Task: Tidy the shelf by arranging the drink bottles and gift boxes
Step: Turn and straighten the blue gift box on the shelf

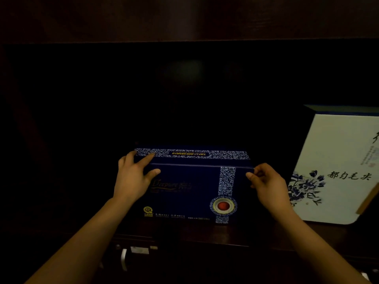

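Dim dark wooden shelf (pixel 205 234) recess beneath a wooden upper board (pixel 184 17).

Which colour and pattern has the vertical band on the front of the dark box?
On the dark blue box, the band is blue-and-white floral scrollwork, seen in the head view.

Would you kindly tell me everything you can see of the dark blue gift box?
The blue box looks like glossy card, closed, standing on its long edge at the shelf's front. A blue-and-white floral band crosses its top, another runs down the front to a red-centred round emblem. The left hand grips its upper left corner, the right hand its upper right edge. It stands apart from the white box.
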